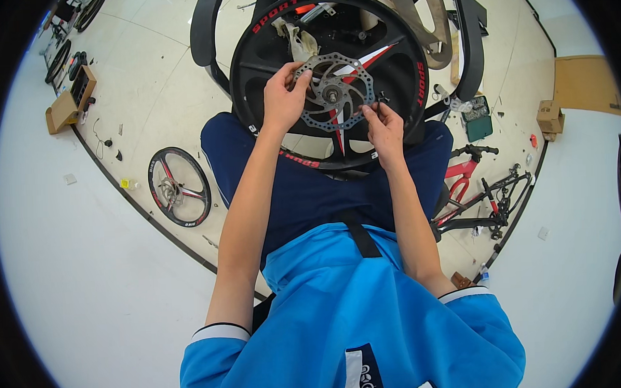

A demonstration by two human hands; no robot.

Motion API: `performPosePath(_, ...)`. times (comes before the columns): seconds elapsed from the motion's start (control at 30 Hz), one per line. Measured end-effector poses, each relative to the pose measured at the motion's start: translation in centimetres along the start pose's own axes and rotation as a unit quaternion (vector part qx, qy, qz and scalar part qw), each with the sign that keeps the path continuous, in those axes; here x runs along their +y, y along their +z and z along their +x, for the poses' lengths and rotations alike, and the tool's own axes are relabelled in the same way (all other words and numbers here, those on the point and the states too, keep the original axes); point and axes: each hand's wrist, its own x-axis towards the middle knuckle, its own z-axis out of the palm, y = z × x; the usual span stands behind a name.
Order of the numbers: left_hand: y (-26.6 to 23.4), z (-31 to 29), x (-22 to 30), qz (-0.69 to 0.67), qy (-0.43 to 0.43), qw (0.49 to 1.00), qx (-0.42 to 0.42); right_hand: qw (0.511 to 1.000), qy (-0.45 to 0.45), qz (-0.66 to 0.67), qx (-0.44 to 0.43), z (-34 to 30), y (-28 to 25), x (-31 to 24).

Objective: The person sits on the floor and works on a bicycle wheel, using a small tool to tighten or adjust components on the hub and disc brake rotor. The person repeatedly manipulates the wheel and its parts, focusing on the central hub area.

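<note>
Your left hand [287,99] pinches the disc [343,90] around the hub [332,95] of the wheel [243,73]; your right hand's [385,128] grip is unclear. Uneven pressure could tilt the disc.

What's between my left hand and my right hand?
In the head view, the brake disc lies between your left hand and right hand, over the middle of the black wheel.
</note>
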Motion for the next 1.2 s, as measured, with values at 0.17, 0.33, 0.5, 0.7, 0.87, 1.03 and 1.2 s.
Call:
performPosePath(0.17, 0.07, -0.01, -0.20, -0.012, 0.004, 1.000, 0.001, 1.000, 0.006, -0.001, 0.002, -0.06, 0.16, -0.20)
performPosePath(0.33, 0.13, -0.07, 0.09, -0.016, 0.001, 1.000, -0.001, 1.000, 0.003, -0.004, 0.004, -0.27, 0.56, -0.60)
performPosePath(0.5, 0.22, -0.11, -0.01, -0.024, 0.004, 1.000, 0.002, 1.000, 0.002, -0.007, 0.000, -0.11, 0.09, -0.33)
performPosePath(0.7, 0.07, 0.05, -0.38, -0.006, 0.012, 1.000, 0.006, 1.000, -0.008, -0.006, -0.001, -0.06, 0.17, -0.38)
performPosePath(0.87, 0.14, 0.03, 0.03, -0.009, 0.007, 1.000, 0.002, 1.000, -0.006, -0.014, 0.001, 0.10, 0.00, -0.23)
performPosePath(1.03, 0.16, -0.03, 0.09, -0.024, 0.005, 1.000, -0.001, 1.000, 0.003, -0.006, 0.004, 0.10, 0.00, -0.19)
performPosePath(1.2, 0.20, -0.05, -0.06, -0.030, 0.003, 1.000, -0.003, 1.000, 0.002, 0.007, 0.003, -0.25, 0.54, -0.79)
